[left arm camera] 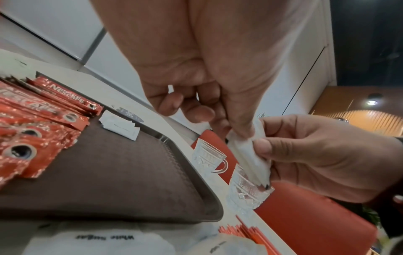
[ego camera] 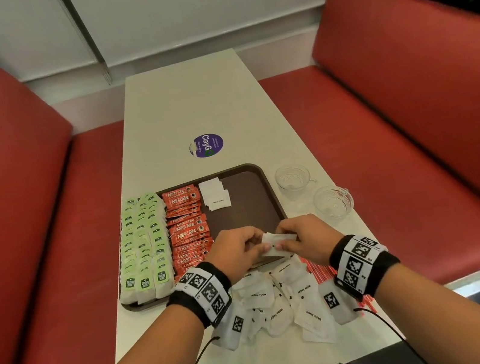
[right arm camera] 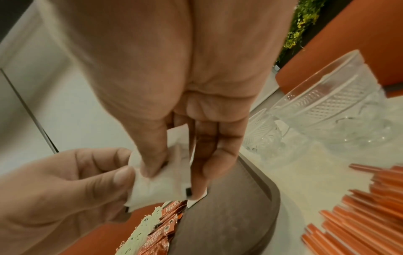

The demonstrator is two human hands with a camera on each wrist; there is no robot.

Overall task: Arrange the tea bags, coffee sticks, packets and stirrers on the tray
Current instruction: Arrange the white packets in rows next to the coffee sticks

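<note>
Both hands meet above the near right part of the brown tray. My left hand and right hand each pinch the same small stack of white sugar packets. The left wrist view shows the thumbs pressed on this stack. In the tray lie rows of green tea bags, red coffee sticks and a few sugar packets. A loose pile of sugar packets lies on the table under my wrists. Red stirrers lie to the pile's right.
Two empty glass cups stand on the white table right of the tray. A purple round sticker sits beyond the tray. Red bench seats flank the table on both sides.
</note>
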